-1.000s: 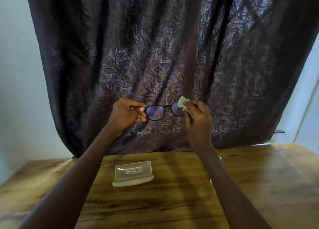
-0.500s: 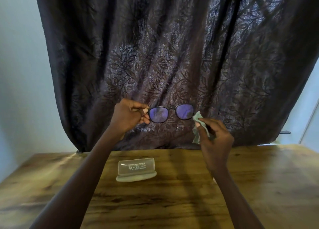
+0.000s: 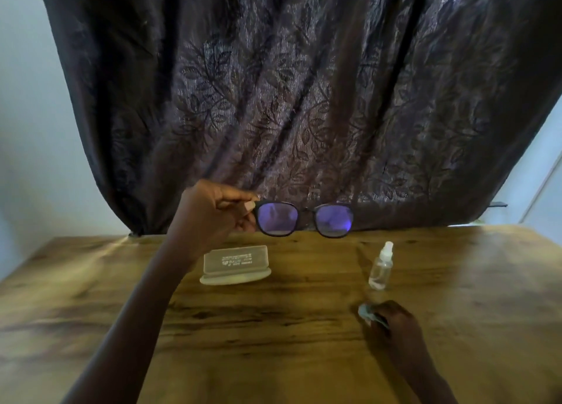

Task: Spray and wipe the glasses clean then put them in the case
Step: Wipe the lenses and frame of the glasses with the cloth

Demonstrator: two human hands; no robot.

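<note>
My left hand [image 3: 213,213] pinches the left end of the black-framed glasses [image 3: 304,219] and holds them up in the air above the table, lenses showing a purple tint. A pale translucent glasses case [image 3: 235,265] lies on the wooden table [image 3: 273,327] just below them, its lid standing up. My right hand [image 3: 392,320] is down at the table surface, fingers curled round a small light-green cleaning cloth [image 3: 365,310]. A small clear spray bottle [image 3: 381,266] stands upright just beyond that hand.
A dark leaf-patterned curtain [image 3: 304,99] hangs behind the table's far edge. Pale walls show at both sides.
My right hand has left the right lens and dropped with the cloth to the table near the spray bottle. The left hand still holds the glasses up.
</note>
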